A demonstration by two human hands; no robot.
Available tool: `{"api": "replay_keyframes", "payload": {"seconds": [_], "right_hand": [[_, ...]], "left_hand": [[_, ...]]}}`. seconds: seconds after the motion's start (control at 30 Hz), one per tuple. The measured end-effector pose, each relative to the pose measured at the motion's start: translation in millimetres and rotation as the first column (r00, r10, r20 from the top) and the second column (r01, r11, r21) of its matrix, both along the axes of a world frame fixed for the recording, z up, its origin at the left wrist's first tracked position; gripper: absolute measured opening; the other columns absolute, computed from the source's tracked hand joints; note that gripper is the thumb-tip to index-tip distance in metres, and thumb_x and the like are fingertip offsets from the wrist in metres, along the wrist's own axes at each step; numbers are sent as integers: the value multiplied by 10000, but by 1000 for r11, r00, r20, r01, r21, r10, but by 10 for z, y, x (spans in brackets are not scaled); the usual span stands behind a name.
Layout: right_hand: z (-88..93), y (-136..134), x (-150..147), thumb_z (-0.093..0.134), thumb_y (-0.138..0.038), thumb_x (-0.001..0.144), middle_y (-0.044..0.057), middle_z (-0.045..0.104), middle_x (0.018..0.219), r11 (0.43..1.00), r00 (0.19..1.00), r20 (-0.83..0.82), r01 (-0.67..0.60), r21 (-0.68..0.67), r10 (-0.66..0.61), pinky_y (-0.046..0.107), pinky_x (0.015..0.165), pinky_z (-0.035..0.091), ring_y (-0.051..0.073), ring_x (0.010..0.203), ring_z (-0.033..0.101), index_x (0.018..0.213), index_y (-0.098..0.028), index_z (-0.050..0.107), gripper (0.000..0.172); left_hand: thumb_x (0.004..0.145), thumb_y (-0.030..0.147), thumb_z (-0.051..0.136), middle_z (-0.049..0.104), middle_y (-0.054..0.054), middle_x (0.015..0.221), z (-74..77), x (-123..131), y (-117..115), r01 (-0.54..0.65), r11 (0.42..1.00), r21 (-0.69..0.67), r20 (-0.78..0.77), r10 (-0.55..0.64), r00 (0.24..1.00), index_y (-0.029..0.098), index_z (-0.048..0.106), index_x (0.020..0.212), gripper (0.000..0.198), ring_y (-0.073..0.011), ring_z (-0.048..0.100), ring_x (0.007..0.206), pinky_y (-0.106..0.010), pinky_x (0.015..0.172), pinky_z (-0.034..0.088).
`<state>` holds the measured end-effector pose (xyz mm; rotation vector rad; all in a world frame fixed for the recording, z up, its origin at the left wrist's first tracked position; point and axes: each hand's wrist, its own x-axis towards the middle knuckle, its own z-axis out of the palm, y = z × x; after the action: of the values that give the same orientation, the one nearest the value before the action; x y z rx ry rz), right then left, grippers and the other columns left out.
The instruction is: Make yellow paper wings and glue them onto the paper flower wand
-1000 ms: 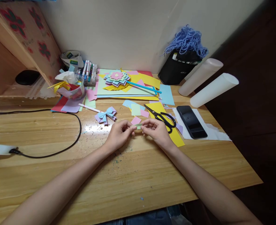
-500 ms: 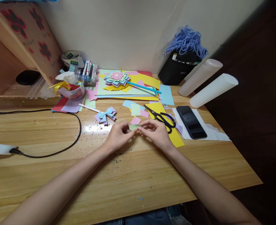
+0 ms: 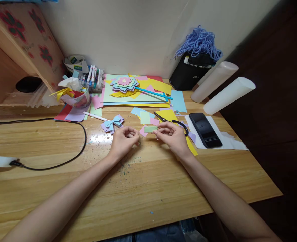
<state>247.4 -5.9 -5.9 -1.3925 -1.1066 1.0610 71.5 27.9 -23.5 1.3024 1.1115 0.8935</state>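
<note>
Between the thumb and fingers of my right hand (image 3: 172, 137) is a small strip of green paper (image 3: 150, 129). My left hand (image 3: 124, 139) is apart from it, thumb and fingertips pressed together; whether anything is in that pinch is hidden. Just behind my left hand lies a blue and purple paper bow (image 3: 113, 123) on a white stick. Pink paper (image 3: 143, 131) and pale green paper (image 3: 145, 117) lie on the table beyond the strip. Black-handled scissors (image 3: 163, 118) rest on a yellow sheet (image 3: 192, 147), partly covered by my right hand.
A layered paper flower (image 3: 124, 83) with a blue stem lies on stacked coloured sheets. A tub of scraps (image 3: 76, 99) and markers (image 3: 94, 75) stand at the back left. On the right are a phone (image 3: 205, 130), two white tubes (image 3: 229, 95) and a black pouch (image 3: 186, 75). A cable (image 3: 85, 144) curves at left.
My hands have moved apart. The green paper strip, earlier between both hands, is now held by my right hand alone, while my left hand has drawn back leftward.
</note>
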Motion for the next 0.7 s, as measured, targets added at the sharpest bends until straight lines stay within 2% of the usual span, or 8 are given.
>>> {"api": "replay_keyframes", "payload": {"seconds": [0.07,0.17,0.27,0.7], "right_hand": [[4,9,11,775,-329,609,10,666,628,1000,1000,-4,-1,-3,1,240,528,511,118,527,606,801,-164,603,306],[-8,8,-10,757,-318,639,3,660,616,999,999,-15,-43,-15,43,231,531,501,112,531,603,827,-163,607,286],[-30,-6,-46,748,-314,652,0,656,614,997,997,-28,-74,-14,74,235,536,502,116,538,606,851,-163,612,285],[-38,-29,-71,759,-349,635,13,664,649,999,999,-12,-40,-2,40,251,534,517,129,560,617,813,-165,609,296]], "left_hand": [[732,255,626,614,-10,622,-5,-11,5,-9,998,54,21,8,1000,130,578,767,138,-123,606,518,-241,521,487],[736,272,659,634,-24,728,-12,-15,-7,-4,977,212,36,-3,999,144,591,849,184,-123,620,635,-247,615,508],[734,282,680,638,-39,816,-30,-16,-21,38,948,316,-2,-39,999,162,607,857,187,-134,620,722,-264,675,517],[747,278,678,590,-33,841,-25,-24,-23,22,907,420,-33,-9,999,168,601,830,158,-125,587,719,-252,650,501]]}}
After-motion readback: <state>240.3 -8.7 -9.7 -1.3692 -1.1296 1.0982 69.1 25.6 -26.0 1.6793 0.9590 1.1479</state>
